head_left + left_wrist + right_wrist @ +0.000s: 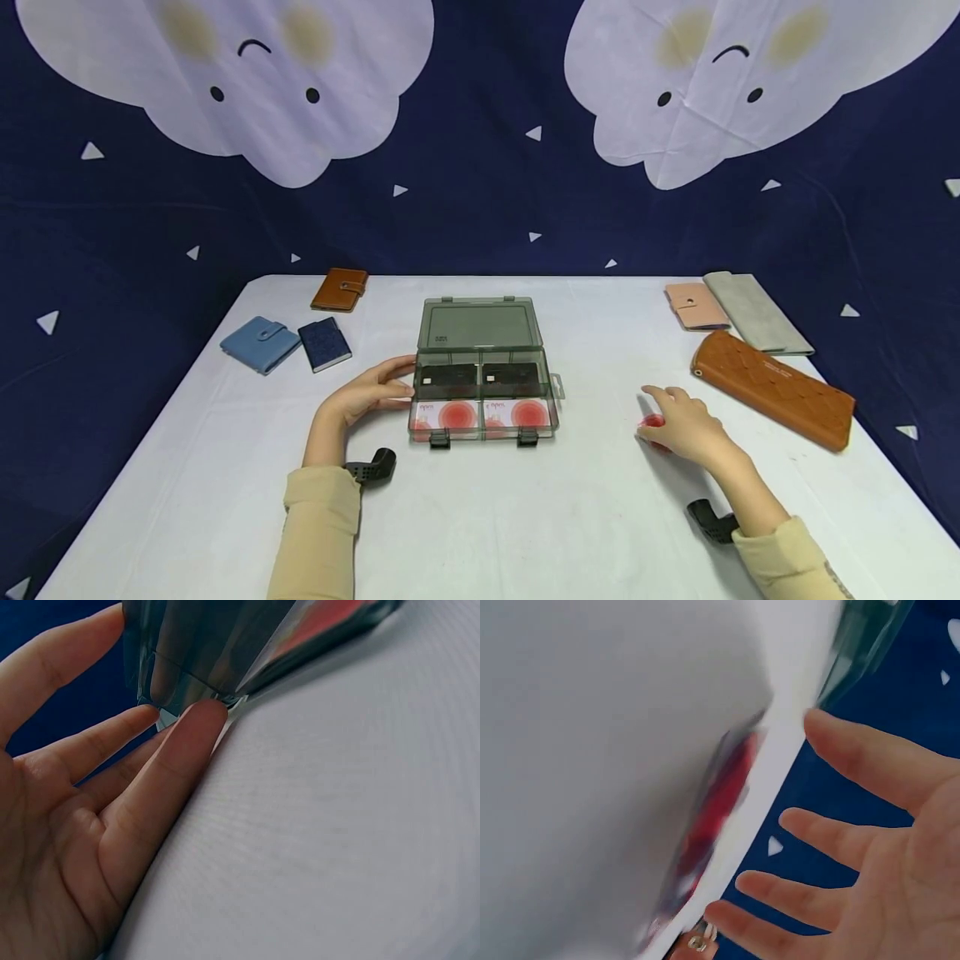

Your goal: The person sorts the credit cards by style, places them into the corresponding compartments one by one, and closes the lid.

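A translucent grey-green box (480, 434) lies with its lid (480, 326) folded back. Black cards (448, 381) show in its two rear compartments, and white cards with red circles (516, 414) in the two front ones. My left hand (366, 392) rests its extended fingertips against the box's left side; in the left wrist view, the fingers (161, 772) meet the box's lower edge. Over at the right, my right hand (686, 427) hovers with spread fingers above a flat red item (654, 421). The right wrist view shows this red item (718, 806) in a clear sleeve on the table.
A blue wallet (260, 344), a navy booklet (325, 344) and a brown wallet (341, 289) lie at the left. Toward the back right are a pink wallet (697, 306), a grey wallet (756, 312) and a long brown quilted wallet (772, 390). A dark curtain (480, 225) hangs behind the table.
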Available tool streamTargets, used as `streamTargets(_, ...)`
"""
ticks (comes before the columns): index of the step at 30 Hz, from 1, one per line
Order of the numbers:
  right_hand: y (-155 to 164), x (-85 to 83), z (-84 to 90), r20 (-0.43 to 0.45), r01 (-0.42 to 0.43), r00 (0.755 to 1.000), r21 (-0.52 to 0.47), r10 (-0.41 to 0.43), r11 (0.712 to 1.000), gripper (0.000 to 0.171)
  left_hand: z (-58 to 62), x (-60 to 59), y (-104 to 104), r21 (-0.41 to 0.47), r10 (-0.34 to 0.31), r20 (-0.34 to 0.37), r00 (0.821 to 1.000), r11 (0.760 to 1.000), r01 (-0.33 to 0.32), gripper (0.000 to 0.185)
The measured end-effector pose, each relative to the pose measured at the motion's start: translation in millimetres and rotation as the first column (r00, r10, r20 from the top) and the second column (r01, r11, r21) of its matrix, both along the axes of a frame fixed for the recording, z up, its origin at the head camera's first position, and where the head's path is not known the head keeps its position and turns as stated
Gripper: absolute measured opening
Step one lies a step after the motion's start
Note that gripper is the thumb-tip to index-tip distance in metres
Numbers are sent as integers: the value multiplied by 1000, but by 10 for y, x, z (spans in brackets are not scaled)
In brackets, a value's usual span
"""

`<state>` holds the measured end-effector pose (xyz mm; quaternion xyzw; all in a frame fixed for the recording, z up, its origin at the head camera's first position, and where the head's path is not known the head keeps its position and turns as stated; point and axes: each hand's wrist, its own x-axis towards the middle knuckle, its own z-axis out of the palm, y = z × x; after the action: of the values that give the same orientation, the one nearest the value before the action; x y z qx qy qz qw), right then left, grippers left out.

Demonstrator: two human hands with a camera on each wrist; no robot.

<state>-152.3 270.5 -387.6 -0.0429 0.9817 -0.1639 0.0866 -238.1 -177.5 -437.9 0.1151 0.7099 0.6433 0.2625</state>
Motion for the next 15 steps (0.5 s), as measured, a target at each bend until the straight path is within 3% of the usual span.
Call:
streamTargets(9,244,33,6,130,71,988,76,-80,995,93,1,-3,-2,-1,-2,1,1000,1000,2,74)
streamTargets(15,302,-56,7,153,35,987,47,-42,998,104,3,0,-2,4,-3,-6,1000,1000,3,74)
